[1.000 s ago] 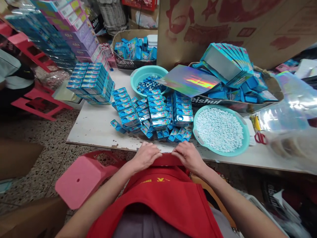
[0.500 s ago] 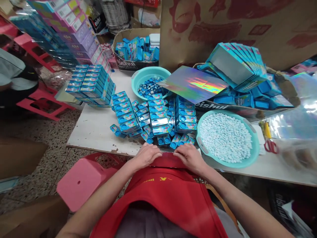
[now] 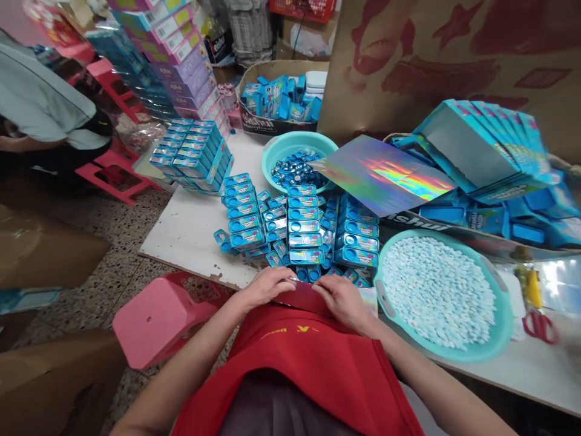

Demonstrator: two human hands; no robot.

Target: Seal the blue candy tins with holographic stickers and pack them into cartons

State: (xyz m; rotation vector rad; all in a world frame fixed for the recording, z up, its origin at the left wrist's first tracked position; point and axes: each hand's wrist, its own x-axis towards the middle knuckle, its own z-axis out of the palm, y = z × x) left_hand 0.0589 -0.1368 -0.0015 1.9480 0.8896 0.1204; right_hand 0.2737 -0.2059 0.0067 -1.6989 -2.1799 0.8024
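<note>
My left hand (image 3: 265, 286) and my right hand (image 3: 342, 300) rest side by side at the table's near edge, fingers curled down onto the top hem of a red apron (image 3: 308, 357) that covers my lap. Each hand pinches the apron's edge. Just beyond the fingers lie stacks of small blue tins (image 3: 299, 224) on the white table (image 3: 190, 224). A teal basin of white tablets (image 3: 438, 293) sits right of my right hand.
A second teal basin (image 3: 297, 163) holds shiny blue pieces. A holographic sheet (image 3: 385, 172) and blue cartons (image 3: 481, 145) lie behind. Stacked blue boxes (image 3: 193, 154) stand left. A pink stool (image 3: 158, 315) is by my left arm. Red scissors (image 3: 538, 324) lie right. Another person (image 3: 40, 115) sits far left.
The view has shifted closer and leftward over the table. Both hands have kept their place on the apron's hem, drawing slightly nearer the tins.
</note>
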